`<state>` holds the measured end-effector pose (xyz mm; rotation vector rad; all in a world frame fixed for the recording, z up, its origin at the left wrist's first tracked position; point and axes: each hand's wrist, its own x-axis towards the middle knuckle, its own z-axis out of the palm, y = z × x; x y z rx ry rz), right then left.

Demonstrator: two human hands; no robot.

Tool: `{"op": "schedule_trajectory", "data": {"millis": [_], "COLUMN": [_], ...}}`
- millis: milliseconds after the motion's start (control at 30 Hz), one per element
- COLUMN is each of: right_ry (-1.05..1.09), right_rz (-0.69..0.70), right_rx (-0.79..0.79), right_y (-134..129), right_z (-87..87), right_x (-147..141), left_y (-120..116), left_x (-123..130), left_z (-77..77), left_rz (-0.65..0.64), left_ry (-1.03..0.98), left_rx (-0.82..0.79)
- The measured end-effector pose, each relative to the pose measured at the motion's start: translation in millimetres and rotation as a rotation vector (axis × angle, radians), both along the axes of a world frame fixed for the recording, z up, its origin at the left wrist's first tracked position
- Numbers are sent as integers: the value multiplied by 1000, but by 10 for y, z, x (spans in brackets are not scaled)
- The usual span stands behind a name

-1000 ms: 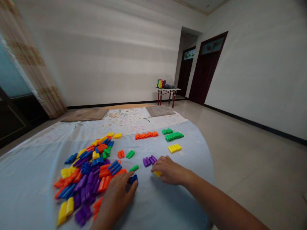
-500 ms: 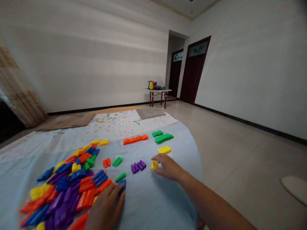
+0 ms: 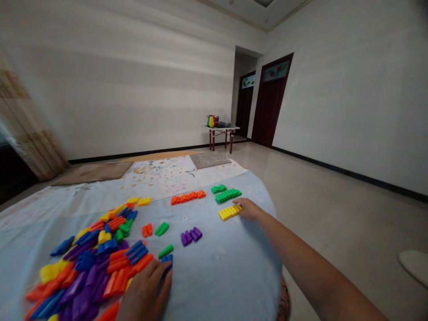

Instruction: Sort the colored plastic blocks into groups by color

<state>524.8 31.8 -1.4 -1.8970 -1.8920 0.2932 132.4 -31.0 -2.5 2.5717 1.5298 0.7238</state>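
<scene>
My right hand [image 3: 250,209] pinches the yellow bullet-shaped plastic block at the right end of a short yellow row [image 3: 228,212]. Just beyond it lie the rows of green blocks [image 3: 228,195]. My left hand [image 3: 147,287] rests on the table at the right edge of a mixed pile of coloured blocks [image 3: 85,285]. Its fingers and thumb close around a blue block [image 3: 167,262], which is partly hidden. A single green block [image 3: 166,251] lies just past those fingertips. Between the hands sits a purple group [image 3: 191,236].
An orange row [image 3: 188,197] stands toward the back of the cloth-covered round table [image 3: 214,276]. Small orange [image 3: 147,230] and green groups [image 3: 162,229] lie beside the pile. A brown mat [image 3: 93,173] and a grey mat [image 3: 210,160] are farther off. A small side table [image 3: 220,128] holds a colourful bag.
My right hand has moved away and to the right with the yellow piece, bringing it to the end of the yellow row. My left hand has stayed nearly still at the blue block.
</scene>
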Motion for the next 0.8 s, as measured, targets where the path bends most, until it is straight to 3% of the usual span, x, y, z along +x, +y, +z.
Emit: {"op": "schedule_trajectory", "data": {"millis": [100,233,367,500,567,667,800], "right_ry": [17,42,162,196,148,3,-175], "right_rz": [23,22,184,532,634,747,838], "right_rx": [7,109,286,235,200,147,125], "right_y": [-16,-80,-252,-488,-554,-559,-499], "right_z": [-33,74,236,322,327,294,242], "right_x": [41,-67,-706,-1600,-1938,-2223,-2312], "left_y": [-8,-37,-41,-14,4,41,89], "left_x": [-11,-2,-1,-111,-209,-357,-458], "left_z": [-37,-17,65,103,106,110,112], "left_rz": [4,-5,-6,19,54,128,180], "left_ry": [-22,-63,-171,-245,-254,-263,-275], "left_rx": [12,-4,-7,95,151,206,217]}}
